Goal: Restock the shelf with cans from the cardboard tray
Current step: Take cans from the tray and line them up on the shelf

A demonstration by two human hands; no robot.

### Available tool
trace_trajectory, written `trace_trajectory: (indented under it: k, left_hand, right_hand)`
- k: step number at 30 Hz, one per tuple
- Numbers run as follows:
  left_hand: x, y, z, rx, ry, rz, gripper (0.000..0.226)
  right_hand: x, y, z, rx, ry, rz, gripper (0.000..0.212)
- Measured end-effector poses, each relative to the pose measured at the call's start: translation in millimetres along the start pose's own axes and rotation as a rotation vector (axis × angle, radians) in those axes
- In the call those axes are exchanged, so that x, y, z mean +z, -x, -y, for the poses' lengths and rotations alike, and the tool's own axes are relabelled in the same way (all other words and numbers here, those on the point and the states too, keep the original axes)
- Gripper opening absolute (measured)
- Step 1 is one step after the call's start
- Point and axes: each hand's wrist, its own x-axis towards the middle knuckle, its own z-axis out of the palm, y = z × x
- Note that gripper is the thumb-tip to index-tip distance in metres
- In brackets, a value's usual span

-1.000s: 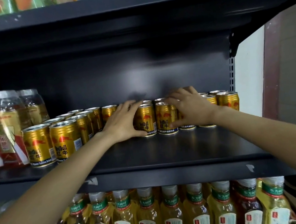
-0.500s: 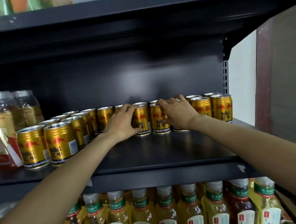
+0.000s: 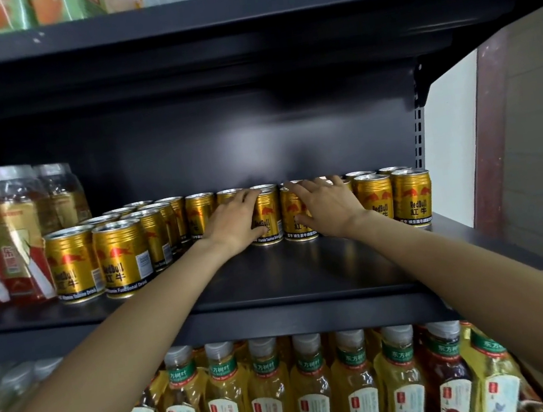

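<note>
Gold Red Bull cans stand in rows on the dark middle shelf (image 3: 306, 270). My left hand (image 3: 232, 223) grips the left side of one gold can (image 3: 269, 218) in the centre row, fingers over its rim and thumb low on its side. My right hand (image 3: 329, 208) wraps over a can it mostly hides, its thumb touching the neighbouring can (image 3: 292, 218). Two more cans (image 3: 412, 196) stand at the far right, and a block of cans (image 3: 97, 260) reaches the shelf's front left. The cardboard tray is out of view.
Shrink-wrapped bottles with red and gold labels (image 3: 8, 237) fill the shelf's left end. Tea bottles with green collars (image 3: 271, 396) line the shelf below. The upper shelf (image 3: 203, 10) hangs overhead. A white wall and brown frame (image 3: 483, 143) lie to the right.
Both hands have slid the centre cans further back on the shelf, level with the rear rows. The view has drifted slightly, and the hands look smaller and deeper in.
</note>
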Motion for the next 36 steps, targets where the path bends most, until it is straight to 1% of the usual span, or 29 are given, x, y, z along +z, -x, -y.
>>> trace_trajectory:
  k: [2,4,6,7,9,12,15,16,18,20,21,22,24,26,29,30,31,32,34,36]
  left_hand:
    - [-4.5,1.0,-4.4,-0.024,-0.022,0.041,0.083]
    - [-10.3,4.4,-9.4,-0.067,0.006,0.084,0.086]
    - [-20.6,14.5,-16.9,-0.094,0.079,0.076,0.080]
    - [-27.4,23.5,-22.0,-0.097,0.131,0.040,0.073]
    - [-42.2,51.1,-34.4,-0.088,0.259,-0.095,0.055]
    - [-57.3,109.7,-52.6,-0.069,0.440,-0.349,0.035]
    - [-54.6,177.0,-65.6,-0.092,0.579,-0.595,0.020]
    - [-48.8,198.8,-67.5,-0.108,0.584,-0.671,0.019]
    - [-34.5,241.0,-68.5,-0.149,0.515,-0.800,0.019]
    - [-20.8,284.8,-66.0,-0.184,0.422,-0.847,0.022]
    - [-14.2,307.0,-63.1,-0.205,0.378,-0.834,0.023]
    - [-7.9,329.9,-59.6,-0.239,0.348,-0.792,0.023]
    - [4.8,378.3,-48.6,-0.349,0.335,-0.629,0.022]
    - [20.3,427.7,-32.4,-0.498,0.348,-0.361,0.025]
    - [44.2,494.8,-11.4,-0.825,0.383,0.071,0.046]
    - [52.0,515.0,-4.6,-0.927,0.397,0.197,0.055]
    - [57.7,531.8,0.9,-0.995,0.407,0.299,0.057]
    - [63.8,546.5,5.6,-1.047,0.407,0.382,0.053]
    - [78.4,573.0,16.6,-1.090,0.409,0.463,0.039]
    - [95.0,597.0,28.2,-1.090,0.414,0.566,0.037]
  right_hand:
    - [-3.4,2.5,2.9,0.028,-0.056,0.027,0.070]
    - [-9.3,8.1,7.2,0.044,-0.119,0.007,0.071]
    - [-18.9,18.3,13.0,0.051,-0.196,-0.051,0.069]
    - [-24.3,25.6,16.6,0.055,-0.249,-0.101,0.066]
    - [-35.5,45.4,26.5,0.047,-0.359,-0.268,0.057]
    - [-50.4,88.1,52.2,0.012,-0.507,-0.546,0.039]
    - [-52.3,140.3,86.4,0.013,-0.695,-0.719,0.026]
    - [-48.5,157.4,98.6,0.011,-0.781,-0.756,0.022]
    - [-34.7,190.6,122.9,0.012,-0.925,-0.780,0.018]
    - [-17.7,222.9,148.3,0.023,-1.065,-0.723,0.015]
    - [-8.5,238.6,160.7,0.030,-1.137,-0.662,0.014]
    - [0.5,254.0,172.7,0.039,-1.204,-0.571,0.014]
    - [23.0,283.3,196.6,0.056,-1.298,-0.301,0.014]
    - [50.6,308.6,220.1,0.029,-1.284,-0.006,0.019]
    - [90.6,341.2,255.5,-0.047,-1.220,0.344,0.028]
    - [104.3,351.7,268.8,-0.059,-1.202,0.425,0.029]
    - [115.2,360.5,282.5,-0.063,-1.176,0.495,0.029]
    - [126.6,368.7,296.6,-0.064,-1.153,0.556,0.029]
    - [146.2,380.2,325.7,-0.066,-1.078,0.693,0.032]
    - [164.2,387.9,354.0,-0.081,-1.013,0.806,0.036]
